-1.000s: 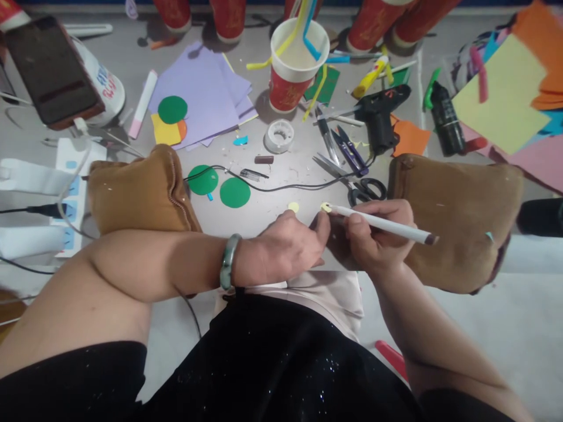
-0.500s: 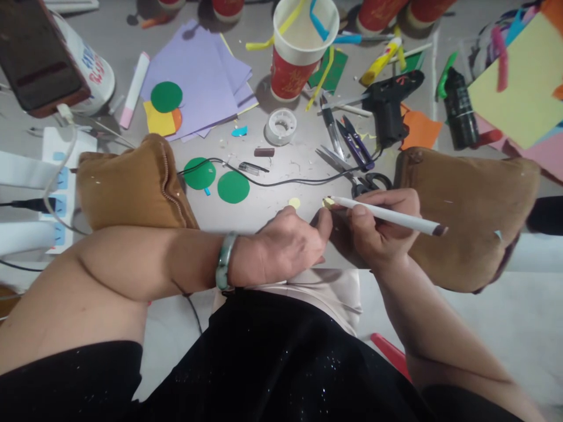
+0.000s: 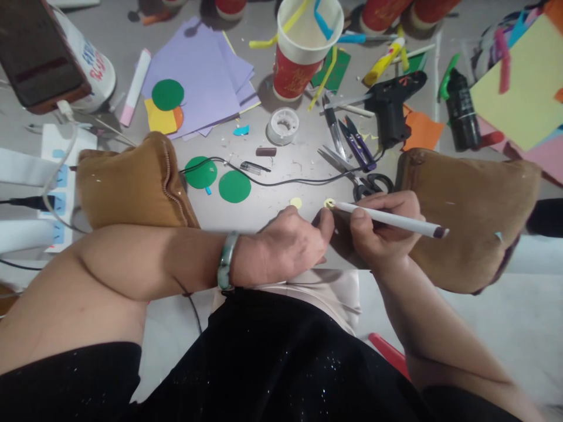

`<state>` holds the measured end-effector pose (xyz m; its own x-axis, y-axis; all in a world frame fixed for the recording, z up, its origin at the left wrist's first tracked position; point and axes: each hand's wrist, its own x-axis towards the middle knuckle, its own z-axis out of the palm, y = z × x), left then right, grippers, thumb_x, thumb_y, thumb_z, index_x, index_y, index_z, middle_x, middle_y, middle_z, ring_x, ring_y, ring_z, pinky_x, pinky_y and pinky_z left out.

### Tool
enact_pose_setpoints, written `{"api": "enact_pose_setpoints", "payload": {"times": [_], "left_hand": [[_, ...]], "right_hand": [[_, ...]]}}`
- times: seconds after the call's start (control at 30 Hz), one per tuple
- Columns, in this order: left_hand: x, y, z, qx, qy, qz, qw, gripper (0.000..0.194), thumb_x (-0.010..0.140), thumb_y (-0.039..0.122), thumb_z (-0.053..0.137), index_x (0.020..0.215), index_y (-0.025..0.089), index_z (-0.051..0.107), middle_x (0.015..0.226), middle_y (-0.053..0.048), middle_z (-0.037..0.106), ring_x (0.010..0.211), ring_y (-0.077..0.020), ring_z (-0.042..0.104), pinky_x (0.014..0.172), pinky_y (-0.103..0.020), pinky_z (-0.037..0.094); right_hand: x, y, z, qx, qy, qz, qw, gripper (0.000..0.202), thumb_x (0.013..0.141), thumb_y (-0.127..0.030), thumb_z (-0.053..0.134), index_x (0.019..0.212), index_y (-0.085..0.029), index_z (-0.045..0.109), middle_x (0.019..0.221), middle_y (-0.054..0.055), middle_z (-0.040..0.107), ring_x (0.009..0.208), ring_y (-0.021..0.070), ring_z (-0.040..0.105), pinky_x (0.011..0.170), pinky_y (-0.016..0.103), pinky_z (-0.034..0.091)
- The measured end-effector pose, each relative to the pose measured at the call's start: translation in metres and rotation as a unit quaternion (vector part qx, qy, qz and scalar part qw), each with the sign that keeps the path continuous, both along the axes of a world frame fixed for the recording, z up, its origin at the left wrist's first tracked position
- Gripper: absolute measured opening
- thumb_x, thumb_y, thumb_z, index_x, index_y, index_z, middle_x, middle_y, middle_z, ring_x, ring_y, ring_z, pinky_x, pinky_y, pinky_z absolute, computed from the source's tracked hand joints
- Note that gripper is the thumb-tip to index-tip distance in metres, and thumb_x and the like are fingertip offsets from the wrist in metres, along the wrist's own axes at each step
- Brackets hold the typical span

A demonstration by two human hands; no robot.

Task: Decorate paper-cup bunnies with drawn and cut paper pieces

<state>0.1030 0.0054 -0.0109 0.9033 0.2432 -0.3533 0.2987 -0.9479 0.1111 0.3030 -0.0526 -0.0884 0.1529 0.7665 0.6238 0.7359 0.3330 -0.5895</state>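
Note:
In my right hand [image 3: 387, 225] is a white marker [image 3: 396, 218] with a dark brown end, held in a writing grip. Its tip rests on a small yellow paper circle [image 3: 329, 203]. My left hand [image 3: 292, 243], fingers curled, holds the near edge of that circle at the fingertips; part of the grip is hidden. A second pale yellow circle [image 3: 296, 202] lies flat just beyond the left knuckles. Two green paper circles [image 3: 234, 186] lie further left, and open scissors [image 3: 369, 183] lie just beyond my right hand.
Brown cushions [image 3: 132, 184] flank both forearms. A black cable [image 3: 285, 182] crosses the table. Beyond it are a tape roll [image 3: 283, 126], snips [image 3: 357, 143], a glue gun [image 3: 391, 108], a paper cup [image 3: 292, 73] and purple paper [image 3: 197, 70]. A phone [image 3: 39, 53] stands at the left.
The marker tip has shifted slightly over the small yellow circle, and more of the circle's yellow rim shows. Both hands stay in nearly the same place; the whole view has shifted a little.

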Motion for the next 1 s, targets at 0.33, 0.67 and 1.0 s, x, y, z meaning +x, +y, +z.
{"api": "enact_pose_setpoints", "payload": {"times": [0.33,0.67,1.0], "left_hand": [[-0.0007,-0.0005,-0.0036,-0.004,-0.016,0.006,1.0,0.067,0.115,0.033,0.048,0.168,-0.009,0.043,0.083,-0.016,0.079,0.073,-0.0244,0.074,0.087,-0.041,0.05],[-0.0001,-0.0017,-0.0044,-0.002,-0.022,0.01,1.0,0.068,0.114,0.031,0.05,0.167,-0.009,0.043,0.082,-0.015,0.079,0.073,-0.0239,0.073,0.087,-0.04,0.049],[-0.0017,-0.0029,-0.0075,-0.004,-0.035,0.013,0.999,0.066,0.112,0.031,0.054,0.166,-0.007,0.047,0.081,-0.014,0.078,0.071,-0.0236,0.072,0.084,-0.039,0.046]], "right_hand": [[0.0021,-0.004,-0.0069,-0.05,0.021,-0.025,0.998,0.023,0.092,-0.047,0.077,0.091,-0.028,0.066,0.073,0.001,0.071,0.064,0.0222,0.072,0.053,0.036,0.056],[0.0013,-0.005,-0.0039,-0.061,0.019,-0.012,0.998,0.016,0.093,-0.042,0.076,0.093,-0.029,0.067,0.076,0.001,0.072,0.064,0.0233,0.072,0.053,0.037,0.055],[0.0048,-0.0047,-0.0096,-0.041,0.032,-0.016,0.998,0.024,0.093,-0.047,0.078,0.094,-0.027,0.066,0.075,0.001,0.071,0.06,0.0204,0.067,0.052,0.036,0.05]]}}
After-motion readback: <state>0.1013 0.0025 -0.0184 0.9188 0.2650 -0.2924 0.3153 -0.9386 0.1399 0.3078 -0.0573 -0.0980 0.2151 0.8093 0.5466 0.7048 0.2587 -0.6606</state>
